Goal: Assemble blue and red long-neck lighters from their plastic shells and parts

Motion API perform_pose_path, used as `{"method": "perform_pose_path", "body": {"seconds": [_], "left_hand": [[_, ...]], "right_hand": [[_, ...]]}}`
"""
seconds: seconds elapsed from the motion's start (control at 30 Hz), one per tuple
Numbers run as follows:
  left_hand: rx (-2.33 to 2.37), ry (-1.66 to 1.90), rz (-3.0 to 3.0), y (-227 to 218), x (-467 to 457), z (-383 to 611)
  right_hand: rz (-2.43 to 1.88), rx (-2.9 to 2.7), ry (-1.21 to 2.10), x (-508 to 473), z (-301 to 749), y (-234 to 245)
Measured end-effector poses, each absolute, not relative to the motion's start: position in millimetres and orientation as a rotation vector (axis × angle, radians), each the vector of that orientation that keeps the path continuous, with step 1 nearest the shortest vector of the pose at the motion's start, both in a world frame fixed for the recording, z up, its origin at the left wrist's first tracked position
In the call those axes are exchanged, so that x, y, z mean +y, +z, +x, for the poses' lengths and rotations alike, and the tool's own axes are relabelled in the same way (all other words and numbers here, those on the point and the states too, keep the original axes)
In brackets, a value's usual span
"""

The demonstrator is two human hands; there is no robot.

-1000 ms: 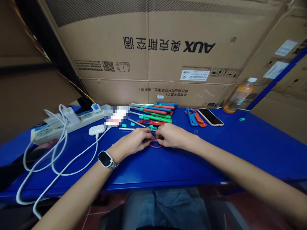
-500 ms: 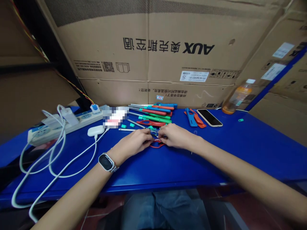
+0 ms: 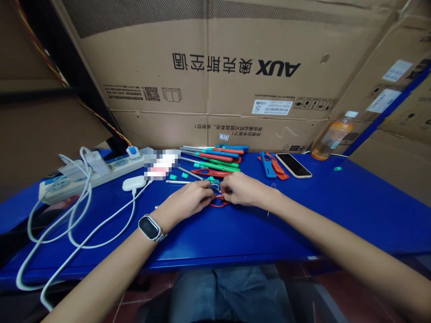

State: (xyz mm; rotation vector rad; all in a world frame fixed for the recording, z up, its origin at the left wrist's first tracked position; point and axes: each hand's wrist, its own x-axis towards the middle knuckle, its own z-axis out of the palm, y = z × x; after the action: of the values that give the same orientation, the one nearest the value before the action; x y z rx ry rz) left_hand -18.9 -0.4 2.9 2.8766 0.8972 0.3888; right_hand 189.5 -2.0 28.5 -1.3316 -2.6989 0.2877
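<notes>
My left hand (image 3: 193, 197), with a watch on its wrist, is closed around the left part of a red lighter handle shell (image 3: 219, 204). From the other side my right hand (image 3: 245, 189) pinches at the same shell, its fingertips over the inner parts. Thin pale wires and a small green piece (image 3: 213, 179) show just beyond the fingers. Much of the shell is hidden by both hands. Behind them lies a pile of long-necked lighters (image 3: 218, 155) in red, blue and green, and a metal tube (image 3: 177, 182) is to the left.
Blue and red handle shells (image 3: 269, 166) lie beside a phone (image 3: 294, 165) at right, near a bottle of orange drink (image 3: 333, 137). At left are a power strip (image 3: 116, 168) and looping white cables (image 3: 89, 215). A cardboard wall (image 3: 215, 98) closes off the back.
My right hand has shifted very slightly to the left, its fingers still pinched at the shell. My left hand stays in place.
</notes>
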Motion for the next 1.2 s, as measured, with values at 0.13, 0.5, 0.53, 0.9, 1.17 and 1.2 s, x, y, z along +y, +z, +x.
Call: {"method": "perform_pose_path", "body": {"seconds": [0.13,0.5,0.53,0.9,1.17,1.2], "left_hand": [[0.902,0.394,2.888,3,0,-19],[0.862,0.387,2.893,2,0,-19],[0.861,0.387,2.897,3,0,-19],[0.75,0.38,3.013,2,1,-24],[0.827,0.302,3.075,8,-5,-22],[0.844,0.294,3.081,8,-6,-22]], "right_hand": [[-1.346,-2.66,0.295,-3,193,24],[-1.394,-2.682,0.304,-4,185,31],[-1.394,-2.668,0.304,-4,185,30],[-1.36,-2.493,0.351,-5,192,12],[-1.351,-2.397,0.376,-10,194,2],[-1.368,-2.384,0.397,-9,193,3]]}}
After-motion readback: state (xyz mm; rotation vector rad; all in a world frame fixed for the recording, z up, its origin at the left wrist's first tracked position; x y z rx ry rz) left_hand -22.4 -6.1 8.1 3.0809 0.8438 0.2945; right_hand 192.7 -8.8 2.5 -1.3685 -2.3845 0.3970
